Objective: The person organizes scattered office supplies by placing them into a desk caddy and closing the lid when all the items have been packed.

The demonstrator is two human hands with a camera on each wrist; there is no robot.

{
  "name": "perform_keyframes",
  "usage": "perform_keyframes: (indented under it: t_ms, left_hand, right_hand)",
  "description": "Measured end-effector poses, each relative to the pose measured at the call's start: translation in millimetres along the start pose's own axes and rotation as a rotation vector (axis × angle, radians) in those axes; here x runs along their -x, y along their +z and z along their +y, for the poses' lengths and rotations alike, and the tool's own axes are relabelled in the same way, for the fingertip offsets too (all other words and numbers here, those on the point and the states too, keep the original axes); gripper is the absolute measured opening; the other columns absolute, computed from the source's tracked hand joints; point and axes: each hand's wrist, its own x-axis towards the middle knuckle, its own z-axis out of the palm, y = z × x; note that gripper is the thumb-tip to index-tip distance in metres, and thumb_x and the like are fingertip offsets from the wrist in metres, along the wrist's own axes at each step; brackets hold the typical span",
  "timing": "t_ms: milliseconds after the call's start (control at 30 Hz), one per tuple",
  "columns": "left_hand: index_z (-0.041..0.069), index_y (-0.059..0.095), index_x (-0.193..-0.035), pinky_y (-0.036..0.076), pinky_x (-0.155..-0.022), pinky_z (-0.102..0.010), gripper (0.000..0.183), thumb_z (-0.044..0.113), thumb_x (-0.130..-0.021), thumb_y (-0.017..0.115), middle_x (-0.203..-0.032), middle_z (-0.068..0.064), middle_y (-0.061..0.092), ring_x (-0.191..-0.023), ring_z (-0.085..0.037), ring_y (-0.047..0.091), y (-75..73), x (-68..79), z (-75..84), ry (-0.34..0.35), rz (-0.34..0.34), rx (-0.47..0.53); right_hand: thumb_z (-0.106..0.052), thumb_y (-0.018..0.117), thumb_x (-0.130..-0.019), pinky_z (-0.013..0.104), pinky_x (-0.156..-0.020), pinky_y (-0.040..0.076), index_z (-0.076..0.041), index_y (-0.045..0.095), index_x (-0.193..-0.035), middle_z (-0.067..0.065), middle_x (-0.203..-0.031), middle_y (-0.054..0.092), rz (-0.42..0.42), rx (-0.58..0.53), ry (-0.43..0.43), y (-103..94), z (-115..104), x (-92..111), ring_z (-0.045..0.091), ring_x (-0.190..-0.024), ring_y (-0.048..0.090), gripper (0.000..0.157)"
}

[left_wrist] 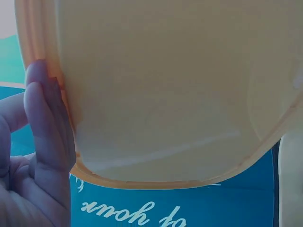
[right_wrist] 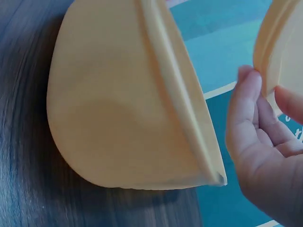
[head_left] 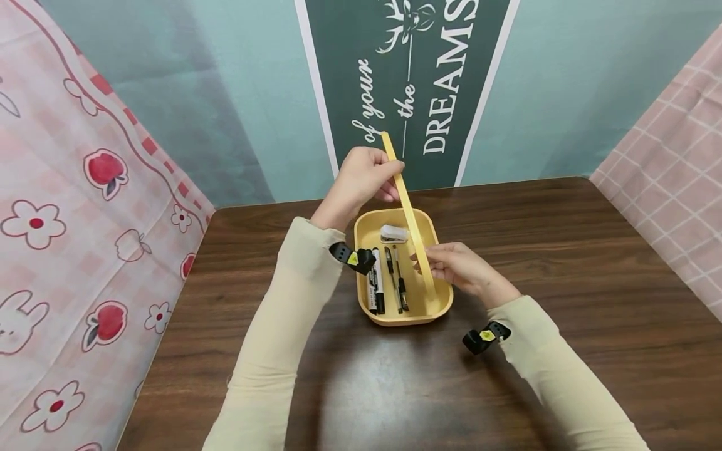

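Observation:
Both hands hold a flat yellow lid [head_left: 408,216], which stands nearly edge-on above a yellow box [head_left: 416,295]. My left hand [head_left: 362,177] grips its far end, thumb on top. My right hand [head_left: 459,266] pinches the nearer end, over the box's right side. In the left wrist view the lid's broad face [left_wrist: 165,94] fills most of the picture, with fingers along its edge. Inside the box lie a white stapler [head_left: 393,233], black-and-white markers [head_left: 378,282] and two pens [head_left: 392,272]. From the right wrist, the box's outer wall [right_wrist: 113,104] shows.
The box stands on a dark wood-grain table [head_left: 536,263], near its back edge. Behind it hangs a teal cloth [head_left: 237,106] with white lettering. A pink patterned cloth [head_left: 68,219] borders the left side, and a pink checked cloth [head_left: 677,163] the right.

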Motion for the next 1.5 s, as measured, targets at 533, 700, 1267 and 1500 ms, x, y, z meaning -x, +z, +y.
perform_keyframes:
  t_ms: [533,700,1267,1500]
  left_hand:
    - [0.007,0.06,-0.075,0.053,-0.055,-0.016,0.028,0.018,-0.101,0.061,-0.059,0.006,0.06,-0.052,-0.004,0.056,-26.9,3.8,-63.3,-0.065,0.084,0.093]
    - [0.004,0.066,-0.082,0.053,-0.055,-0.017,0.028,0.023,-0.101,0.062,-0.06,0.005,0.058,-0.053,-0.006,0.056,-29.1,6.3,-91.2,-0.107,0.114,-0.032]
    - [0.002,0.074,-0.079,0.062,-0.071,-0.047,0.041,0.03,-0.103,0.058,-0.056,-0.004,0.064,-0.072,-0.039,0.073,-20.3,15.0,-145.6,-0.122,0.033,-0.47]
    - [0.006,0.071,-0.069,0.054,-0.053,-0.024,0.047,0.033,-0.104,0.057,-0.054,-0.005,0.065,-0.069,-0.033,0.075,-16.4,16.1,-148.4,-0.156,-0.03,-0.68]
  right_hand:
    - [-0.016,0.058,-0.103,0.017,-0.065,0.057,-0.024,0.074,-0.078,-0.013,-0.072,0.069,0.275,0.237,-0.065,-24.4,-17.0,12.3,0.0,-0.065,0.063,0.03]
    - [-0.018,0.062,-0.101,0.023,-0.067,0.061,0.009,0.072,-0.106,-0.012,-0.068,0.067,0.35,0.414,-0.08,-23.9,-14.7,16.2,0.0,-0.062,0.062,0.03]
    - [-0.017,0.068,-0.097,0.037,-0.064,0.063,0.015,0.075,-0.101,0.012,-0.069,0.074,0.411,0.854,-0.022,-10.9,-8.8,22.7,0.019,-0.061,0.072,0.033]
    - [-0.019,0.066,-0.098,0.041,-0.066,0.062,0.012,0.076,-0.102,0.019,-0.079,0.077,0.371,0.981,0.019,-4.6,-5.6,21.4,0.03,-0.071,0.076,0.033]
